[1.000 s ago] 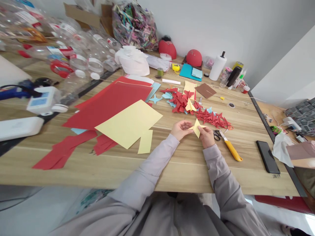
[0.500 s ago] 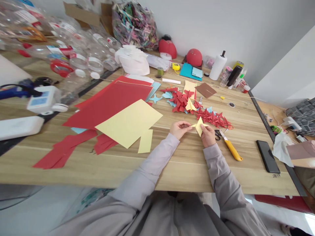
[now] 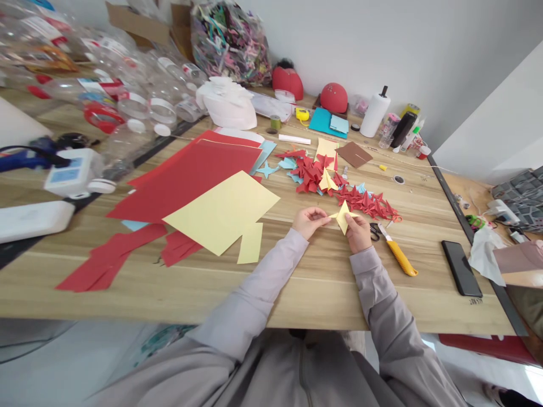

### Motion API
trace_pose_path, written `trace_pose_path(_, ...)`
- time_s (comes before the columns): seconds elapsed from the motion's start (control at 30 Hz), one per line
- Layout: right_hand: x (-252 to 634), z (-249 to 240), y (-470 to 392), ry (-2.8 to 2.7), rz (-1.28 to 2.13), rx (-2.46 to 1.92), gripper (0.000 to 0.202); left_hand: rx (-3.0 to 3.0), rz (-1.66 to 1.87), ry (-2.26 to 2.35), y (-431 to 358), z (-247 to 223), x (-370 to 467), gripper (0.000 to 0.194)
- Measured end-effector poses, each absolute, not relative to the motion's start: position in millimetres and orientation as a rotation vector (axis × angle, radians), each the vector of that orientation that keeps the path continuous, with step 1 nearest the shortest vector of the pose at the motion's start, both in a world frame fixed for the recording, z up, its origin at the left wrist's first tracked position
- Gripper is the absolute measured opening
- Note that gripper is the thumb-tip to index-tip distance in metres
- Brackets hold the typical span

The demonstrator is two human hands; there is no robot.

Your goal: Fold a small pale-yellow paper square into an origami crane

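Observation:
A yellow folded paper star [image 3: 343, 218] with pointed tips is held between my two hands above the table. My left hand [image 3: 310, 222] pinches its left tip between thumb and fingers. My right hand [image 3: 358, 233] grips its right side, the thumb lying on the paper and the fingers partly hidden behind it. Just beyond lies a heap of red folded paper stars [image 3: 365, 202], with a few blue ones among them. Another yellow folded piece [image 3: 328, 181] rests on the red pile. Close to my right hand are scissors [image 3: 375, 230] and a yellow-handled utility knife [image 3: 401, 257].
Large red sheets [image 3: 190, 175] and a yellow sheet [image 3: 223, 212] lie to the left, with red strips [image 3: 111, 257] in front. Clear plastic bottles [image 3: 139, 102] crowd the back left. A black phone [image 3: 461, 268] is near the right edge. A white bottle [image 3: 375, 116] stands at the back.
The view has shifted very slightly. Both hands keep the same hold on the yellow paper star, with no clear movement.

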State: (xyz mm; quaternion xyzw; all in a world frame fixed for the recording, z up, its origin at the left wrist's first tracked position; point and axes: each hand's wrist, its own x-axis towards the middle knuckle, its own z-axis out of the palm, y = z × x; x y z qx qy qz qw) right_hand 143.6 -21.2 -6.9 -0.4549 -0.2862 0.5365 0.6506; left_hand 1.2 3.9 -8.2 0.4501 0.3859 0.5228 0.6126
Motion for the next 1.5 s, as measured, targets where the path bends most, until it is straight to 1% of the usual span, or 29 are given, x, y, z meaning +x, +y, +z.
trace_pose_path(0.37,143.9,-7.4,-20.7,-0.642,1.204,-1.047,0.028,1.013,1.195,0.841,5.4,-9.8,1.7,0.033)
trace_pose_path(0.57,143.3,-6.8,-20.9,-0.626,1.215,-1.023,0.026,1.004,1.197,0.844,5.5,-10.9,1.4,0.032)
trace_pose_path(0.8,147.7,-9.6,-17.6,-0.568,1.188,-1.029,0.026,0.894,1.231,0.827,6.8,-10.7,0.3,0.036)
trace_pose_path(0.9,149.2,-10.4,-16.1,-0.566,1.193,-1.028,0.027,0.866,1.241,0.776,7.7,-11.8,-0.1,0.041)
trace_pose_path(1.2,141.6,-9.8,-22.1,-0.692,1.241,-1.022,0.025,0.93,1.075,0.791,1.6,-14.1,10.9,0.048)
trace_pose_path(1.27,138.3,-10.1,-24.2,-0.729,1.258,-1.015,0.025,0.948,1.088,0.799,0.6,-14.0,12.7,0.046)
trace_pose_path(1.4,136.1,-13.0,-25.8,-0.795,1.251,-1.031,0.021,1.017,1.132,0.845,1.2,-15.1,11.2,0.037)
trace_pose_path(1.5,137.9,-16.4,-25.1,-0.833,1.26,-1.03,0.019,0.994,1.133,0.861,3.1,-16.2,8.9,0.037)
